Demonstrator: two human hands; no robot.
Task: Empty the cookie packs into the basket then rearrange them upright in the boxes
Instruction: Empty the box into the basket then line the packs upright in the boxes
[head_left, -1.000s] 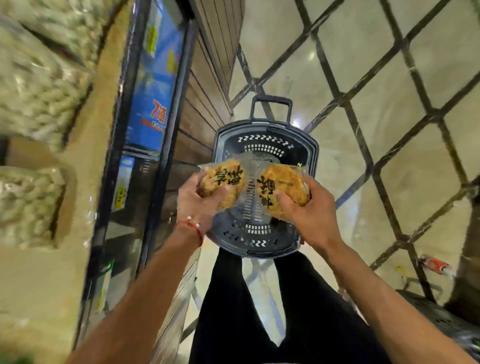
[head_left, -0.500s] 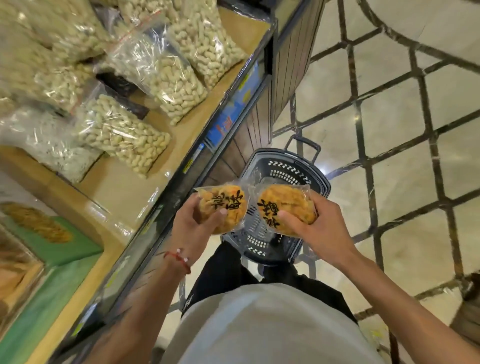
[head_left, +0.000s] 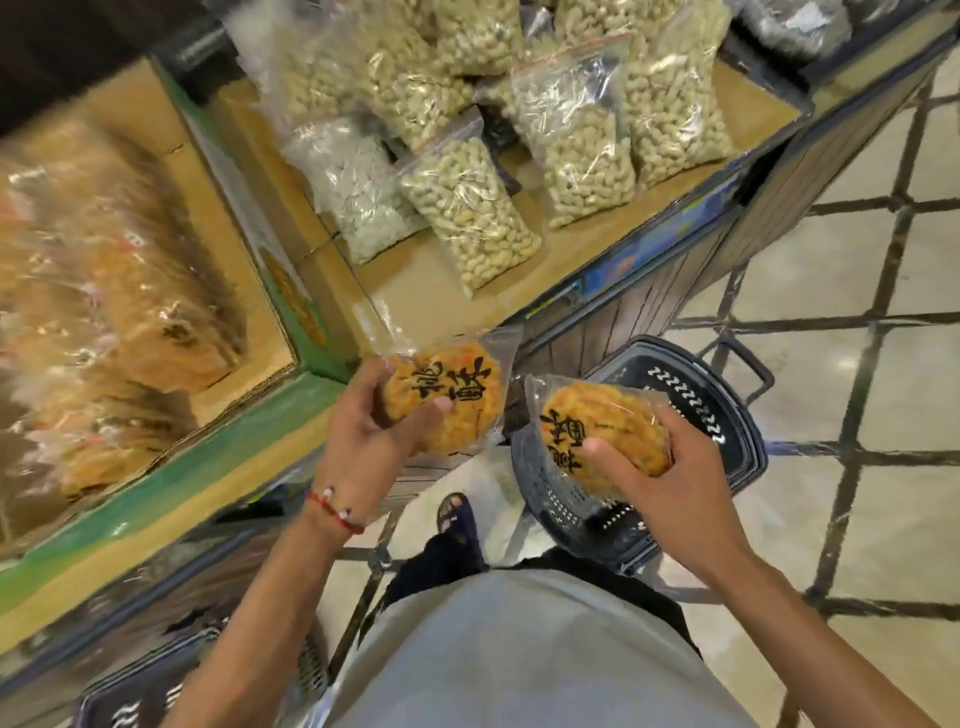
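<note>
My left hand (head_left: 363, 421) grips a clear pack holding a golden cookie (head_left: 457, 395) with black lettering, near the shelf edge. In my right hand (head_left: 670, 478) is a second cookie pack (head_left: 597, 421), held over the dark plastic basket (head_left: 727, 415) that stands on the floor. At the left, a green-edged cardboard box (head_left: 218, 457) on the shelf holds several more cookie packs (head_left: 114, 291), blurred.
Clear bags of peanuts (head_left: 467, 218) lie on the wooden shelf at the top. Another dark basket (head_left: 135, 696) shows at the bottom left. Tiled floor (head_left: 883, 364) spreads to the right. My foot (head_left: 457, 514) stands beside the basket.
The view has swung up and left from the basket to the shelf and box. Both hands, each with its cookie pack, have moved apart and the left one nearer the shelf.
</note>
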